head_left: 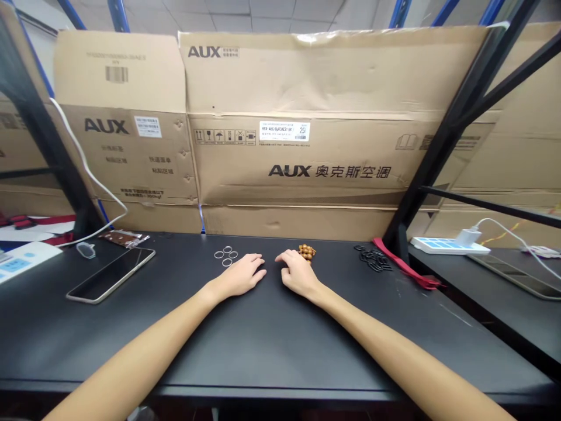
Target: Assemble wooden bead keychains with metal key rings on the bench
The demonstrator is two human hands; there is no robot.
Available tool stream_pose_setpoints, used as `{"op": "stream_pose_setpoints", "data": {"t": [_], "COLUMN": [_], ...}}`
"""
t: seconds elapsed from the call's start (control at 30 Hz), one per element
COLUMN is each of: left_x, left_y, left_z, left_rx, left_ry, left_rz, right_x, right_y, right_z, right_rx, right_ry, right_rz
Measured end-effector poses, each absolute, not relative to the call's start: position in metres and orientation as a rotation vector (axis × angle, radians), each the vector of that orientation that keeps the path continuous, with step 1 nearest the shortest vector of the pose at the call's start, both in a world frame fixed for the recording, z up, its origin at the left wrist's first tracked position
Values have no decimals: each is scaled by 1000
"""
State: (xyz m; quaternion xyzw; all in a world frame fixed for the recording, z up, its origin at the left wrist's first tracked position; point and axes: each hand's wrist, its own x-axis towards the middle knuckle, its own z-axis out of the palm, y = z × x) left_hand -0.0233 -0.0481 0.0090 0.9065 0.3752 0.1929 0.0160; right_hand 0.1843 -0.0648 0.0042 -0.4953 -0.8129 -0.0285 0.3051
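My left hand [242, 275] rests on the black table [263, 345], fingers loosely stretched and thumb apart, with nothing in it. Just beyond its wrist side lie several thin silver metal rings [227, 263], spread apart. Facing it across a small gap is my right hand [298, 273], its fingers a little bent and apart, also holding nothing visible. A small cluster of shiny brown beads [307, 252] sits right behind the right hand, which partly covers it. Farther right lies a loose pile of black ring-like pieces [374, 258].
On the left are a phone [111, 275], a brown packet [125, 238], a white cable [94, 175] and a power strip [26, 260]. A red strap [405, 266] hangs by the right rack post [438, 152]. Cardboard panels [333, 88] wall off the back.
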Motion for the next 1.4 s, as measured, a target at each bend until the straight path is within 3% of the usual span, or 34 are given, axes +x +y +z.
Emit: {"op": "stream_pose_setpoints", "data": {"t": [0.27,0.5,0.9,1.1,1.4], "left_x": [-23,-23,-22,-23,-19], "left_y": [-50,-50,-49,-46,-45], "left_z": [11,11,12,9,16], "left_rx": [2819,2826,2868,2844,2904], "left_ry": [1170,1194,1099,1031,935], "left_rz": [595,562,636,702,672], "right_x": [197,203,197,195,189], "right_y": [-55,-52,-49,-54,-56], "right_z": [7,8,-5,-4,-3], "right_rx": [-1241,-1314,-1253,-990,-1104], "right_ry": [-1813,-1702,-1981,-2108,-2104], "right_rz": [146,138,206,387,180]}}
